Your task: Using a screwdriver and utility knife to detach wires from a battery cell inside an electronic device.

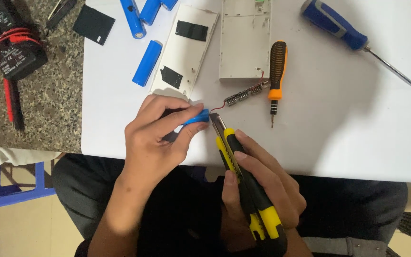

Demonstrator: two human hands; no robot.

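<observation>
My left hand (155,138) grips a blue cylindrical battery cell (197,117) at the near edge of the white board (334,123). A thin red wire (220,105) runs from the cell's end to a small metal strip assembly (246,93). My right hand (258,190) is closed around a yellow and black utility knife (243,185). The knife's blade tip (213,119) touches the end of the cell.
Loose blue cells (147,63) (133,18), a white case panel with black tape (184,50), a white case shell (245,40), an orange screwdriver (277,66) and a blue screwdriver (343,28) lie on the board. A multimeter with red leads (8,45) sits on the granite counter at left.
</observation>
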